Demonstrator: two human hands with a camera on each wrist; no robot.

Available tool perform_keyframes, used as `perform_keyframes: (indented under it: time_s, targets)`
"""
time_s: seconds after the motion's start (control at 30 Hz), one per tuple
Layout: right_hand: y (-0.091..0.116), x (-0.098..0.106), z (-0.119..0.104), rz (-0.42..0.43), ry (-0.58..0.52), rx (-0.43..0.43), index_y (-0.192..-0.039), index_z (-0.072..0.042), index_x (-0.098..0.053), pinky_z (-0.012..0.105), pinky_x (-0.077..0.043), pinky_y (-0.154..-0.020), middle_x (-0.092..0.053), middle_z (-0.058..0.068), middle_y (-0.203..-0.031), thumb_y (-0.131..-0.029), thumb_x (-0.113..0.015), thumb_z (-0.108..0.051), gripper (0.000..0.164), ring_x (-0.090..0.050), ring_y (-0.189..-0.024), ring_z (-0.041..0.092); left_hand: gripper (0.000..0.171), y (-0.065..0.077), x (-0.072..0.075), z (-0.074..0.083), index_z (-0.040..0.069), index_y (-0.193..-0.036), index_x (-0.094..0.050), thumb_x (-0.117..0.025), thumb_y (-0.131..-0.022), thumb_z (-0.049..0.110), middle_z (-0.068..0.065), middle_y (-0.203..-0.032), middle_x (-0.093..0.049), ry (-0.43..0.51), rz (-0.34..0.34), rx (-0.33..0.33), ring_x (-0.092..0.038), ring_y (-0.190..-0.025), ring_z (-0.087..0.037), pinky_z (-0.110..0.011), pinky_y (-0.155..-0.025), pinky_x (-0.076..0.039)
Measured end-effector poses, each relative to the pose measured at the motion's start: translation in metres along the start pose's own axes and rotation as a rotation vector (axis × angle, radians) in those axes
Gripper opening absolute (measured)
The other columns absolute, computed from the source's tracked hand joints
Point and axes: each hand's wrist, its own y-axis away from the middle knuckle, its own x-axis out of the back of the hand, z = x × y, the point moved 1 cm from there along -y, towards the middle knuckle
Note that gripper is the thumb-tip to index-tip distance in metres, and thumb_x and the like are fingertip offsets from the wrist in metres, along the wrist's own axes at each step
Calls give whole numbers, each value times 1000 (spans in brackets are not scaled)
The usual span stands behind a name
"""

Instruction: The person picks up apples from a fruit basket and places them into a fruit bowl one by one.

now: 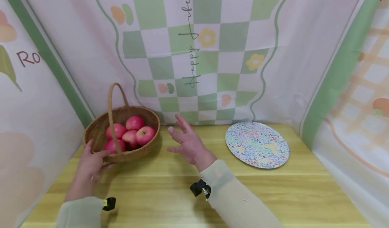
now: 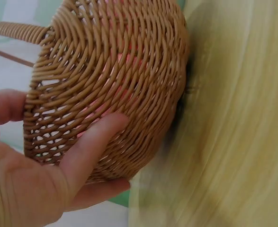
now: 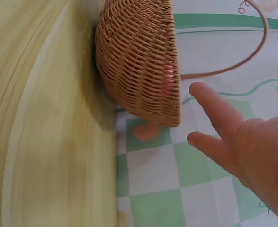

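A brown wicker basket (image 1: 143,151) with a tall arched handle stands at the left back of the table, with several red apples (image 1: 130,137) inside. My left hand (image 1: 88,165) grips the basket's near-left rim. In the left wrist view, the thumb of this hand (image 2: 30,182) lies along the woven outer wall, while another finger goes over the rim. To the right of the basket, my right hand (image 1: 189,145) is above the table with spread fingers and holds nothing. The right wrist view shows its fingers (image 3: 214,106) apart from the basket (image 3: 139,66).
A round plate or mat (image 1: 256,145) with a multicoloured speckled pattern lies on the right side of the wooden table (image 1: 170,197). Behind hangs a green-and-white checked cloth (image 1: 179,62), with further printed cloths (image 1: 340,96) at both sides.
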Motion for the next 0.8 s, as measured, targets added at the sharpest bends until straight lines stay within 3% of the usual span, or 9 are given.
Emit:
perform_keyframes:
  time_s: [0.13,0.43,0.6,0.8]
  targets:
    - [0,0,-1,0,-19,3,-157,-33,-33,62,-47,-87,-7,6,-164,-94,-70,-24,73,-24,-140,47,97,1,-11,-2,33,-159,12,-44,-92,-9,-3,-158,32,-30,45,-46,-15,-140,-46,-48,-84,-53]
    - [-1,5,-3,1,-20,-10,-156,-31,-34,63,-45,-90,-14,2,-163,-94,-69,-16,72,-30,-139,40,103,8,-28,-8,37,-158,13,-44,-88,-13,1,-156,36,-40,3,-59,-32,-129,-49,-43,-79,-55]
    - [-3,10,-4,-8,-25,-7,-156,-30,-35,65,-42,-93,-16,4,-162,-93,-70,-11,74,-27,-139,45,105,15,-42,-7,37,-158,13,-45,-86,-13,1,-157,32,-71,-22,-73,-33,-128,-50,-42,-76,-56]
    - [-2,16,-4,-30,47,-37,-157,-27,-32,64,-44,-91,-11,3,-164,-92,-69,-6,78,-34,-135,47,107,26,-54,-4,35,-159,12,-50,-85,-13,0,-160,27,-201,-35,-142,-19,-137,-45,-41,-70,-57]
